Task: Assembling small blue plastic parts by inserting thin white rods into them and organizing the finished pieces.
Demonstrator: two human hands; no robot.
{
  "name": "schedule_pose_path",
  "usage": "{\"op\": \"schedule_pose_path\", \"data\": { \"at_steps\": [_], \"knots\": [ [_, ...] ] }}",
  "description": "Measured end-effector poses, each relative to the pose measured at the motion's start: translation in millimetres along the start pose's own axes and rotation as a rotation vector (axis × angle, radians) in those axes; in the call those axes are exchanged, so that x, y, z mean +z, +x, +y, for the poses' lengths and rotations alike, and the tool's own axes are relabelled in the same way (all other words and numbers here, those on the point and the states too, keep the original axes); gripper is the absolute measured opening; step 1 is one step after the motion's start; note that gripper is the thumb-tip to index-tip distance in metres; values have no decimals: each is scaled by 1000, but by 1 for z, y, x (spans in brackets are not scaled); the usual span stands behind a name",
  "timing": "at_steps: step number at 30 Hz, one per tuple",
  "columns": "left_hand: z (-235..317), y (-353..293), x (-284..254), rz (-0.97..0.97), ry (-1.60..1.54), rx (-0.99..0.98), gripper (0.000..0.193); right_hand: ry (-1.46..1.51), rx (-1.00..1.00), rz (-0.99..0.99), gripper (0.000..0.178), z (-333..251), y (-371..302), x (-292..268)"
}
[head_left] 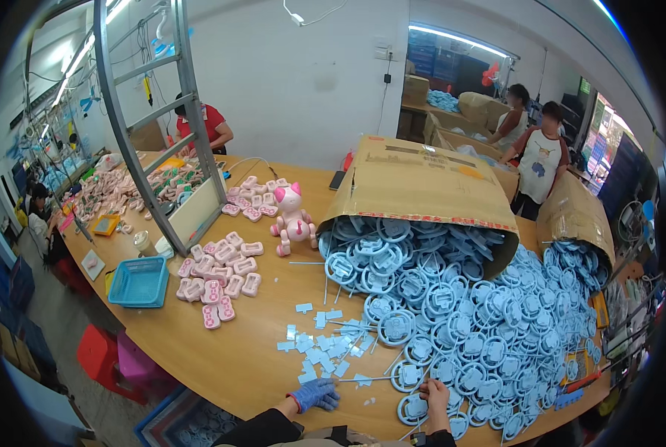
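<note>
My left hand, in a blue knitted glove, rests low over the near table edge with its fingers partly spread. Just beyond its fingertips ends the thin stem of a light-blue round plastic part. My bare right hand is closed in a pinch beside that part, at the near edge of a large pile of similar stemmed rings. What the right fingers hold, if anything, is hidden. Another round part lies under and left of the right hand. Small flat light-blue plates are scattered beyond the left hand.
A tipped cardboard box spills blue parts; a second box lies at right. Pink-white pieces, a toy figure, a blue basket and a metal frame stand left. Other people work farther back.
</note>
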State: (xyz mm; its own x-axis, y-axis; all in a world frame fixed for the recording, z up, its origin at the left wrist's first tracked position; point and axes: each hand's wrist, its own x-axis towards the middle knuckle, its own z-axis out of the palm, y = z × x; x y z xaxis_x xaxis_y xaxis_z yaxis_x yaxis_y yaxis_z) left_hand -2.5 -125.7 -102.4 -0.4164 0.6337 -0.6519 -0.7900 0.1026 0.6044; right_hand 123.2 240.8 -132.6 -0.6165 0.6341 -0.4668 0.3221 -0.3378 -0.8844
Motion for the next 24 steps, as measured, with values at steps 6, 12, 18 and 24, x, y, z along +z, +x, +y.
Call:
{"op": "schedule_pose_path", "data": {
  "at_steps": [6, 12, 18, 24],
  "knots": [
    [-1, 4, -2, -10, 12, 5, 55, 6, -28, 36, 23, 6, -3, -5],
    [-10, 15, -16, -45, -12, -8, 46, -18, -85, -23, 24, 9, 2, 0],
    [-11, 19, -15, -65, -43, 2, 41, -19, -75, 18, 25, 3, -5, -2],
    [6, 2, 2, -45, -19, 1, 46, -51, -54, -6, 26, 0, -7, -2]
  ]
}}
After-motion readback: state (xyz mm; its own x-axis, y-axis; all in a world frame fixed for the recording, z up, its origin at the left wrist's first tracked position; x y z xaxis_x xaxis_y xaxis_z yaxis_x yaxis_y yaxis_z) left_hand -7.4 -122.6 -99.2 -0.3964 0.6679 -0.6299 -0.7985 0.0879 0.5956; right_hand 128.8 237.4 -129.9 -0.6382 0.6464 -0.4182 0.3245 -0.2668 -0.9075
